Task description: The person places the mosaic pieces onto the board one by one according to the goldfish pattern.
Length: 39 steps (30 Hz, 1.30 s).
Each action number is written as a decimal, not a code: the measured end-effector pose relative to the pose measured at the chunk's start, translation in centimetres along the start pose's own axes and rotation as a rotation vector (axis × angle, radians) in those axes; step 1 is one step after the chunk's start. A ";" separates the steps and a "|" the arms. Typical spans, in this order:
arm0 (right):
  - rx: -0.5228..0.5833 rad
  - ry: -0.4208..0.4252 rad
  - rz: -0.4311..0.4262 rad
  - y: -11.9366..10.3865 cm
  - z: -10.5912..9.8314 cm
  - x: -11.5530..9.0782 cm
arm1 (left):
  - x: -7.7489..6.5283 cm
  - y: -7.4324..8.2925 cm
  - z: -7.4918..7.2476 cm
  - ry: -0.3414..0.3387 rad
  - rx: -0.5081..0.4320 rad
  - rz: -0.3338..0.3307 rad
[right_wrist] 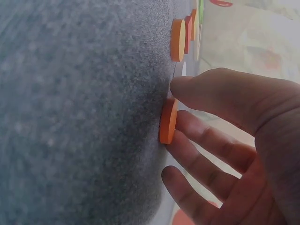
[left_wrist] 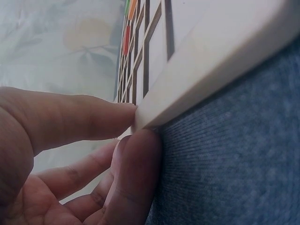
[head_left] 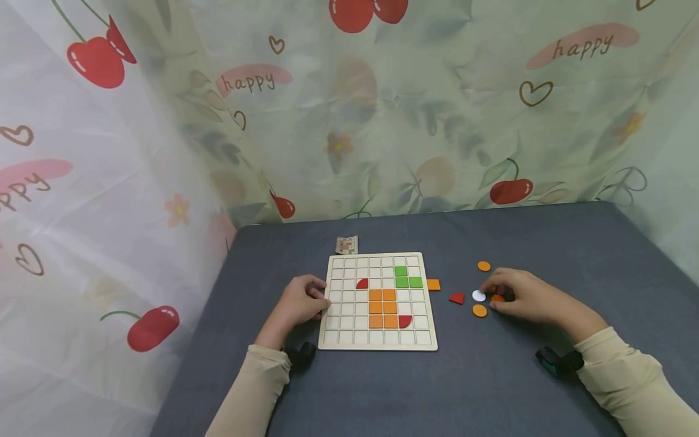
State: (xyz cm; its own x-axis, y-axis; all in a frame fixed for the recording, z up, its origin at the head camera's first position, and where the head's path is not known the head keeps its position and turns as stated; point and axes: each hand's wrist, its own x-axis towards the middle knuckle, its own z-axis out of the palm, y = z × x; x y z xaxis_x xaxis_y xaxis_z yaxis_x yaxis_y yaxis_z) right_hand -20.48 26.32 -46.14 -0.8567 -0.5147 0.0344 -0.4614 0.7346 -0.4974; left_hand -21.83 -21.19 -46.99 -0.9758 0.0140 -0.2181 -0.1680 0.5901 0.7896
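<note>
A pale square grid board [head_left: 377,346] lies on the table. On it are green squares [head_left: 401,282], orange squares [head_left: 390,305] and red quarter-circle pieces [head_left: 405,321]. My left hand [head_left: 297,300] holds the board's left edge; in the left wrist view the thumb and a finger [left_wrist: 138,171] meet at the rim. My right hand [head_left: 524,295] is low over the loose pieces, fingers bent loosely. An orange disc [right_wrist: 168,121] lies beneath it, between thumb and fingers, partly covered in the head view. A white disc [head_left: 479,295] is beside its fingertips; whether they touch is unclear.
More orange discs lie behind [head_left: 483,266] and in front [head_left: 479,311] of the white one. A red wedge piece [head_left: 457,298] lies nearer the board, and an orange square [head_left: 434,284] sits at its right edge. A small patterned card [head_left: 346,245] lies behind the board.
</note>
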 end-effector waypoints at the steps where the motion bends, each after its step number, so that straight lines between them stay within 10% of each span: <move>1: -0.003 0.000 -0.002 0.0 0.0 0.1 | 0.0 0.0 0.0 0.000 -0.001 -0.001; 39: -0.058 0.016 -0.094 -4.4 1.8 5.8 | -0.3 0.1 -0.1 0.001 0.006 0.012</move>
State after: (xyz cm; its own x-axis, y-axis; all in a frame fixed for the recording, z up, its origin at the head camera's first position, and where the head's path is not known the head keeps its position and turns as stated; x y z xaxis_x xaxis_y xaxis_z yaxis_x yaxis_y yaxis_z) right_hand -23.00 19.31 -45.36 -0.8124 -0.5758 0.0922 -0.5520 0.7082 -0.4401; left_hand -21.59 -21.19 -46.78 -0.9779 0.0207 -0.2080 -0.1552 0.5946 0.7889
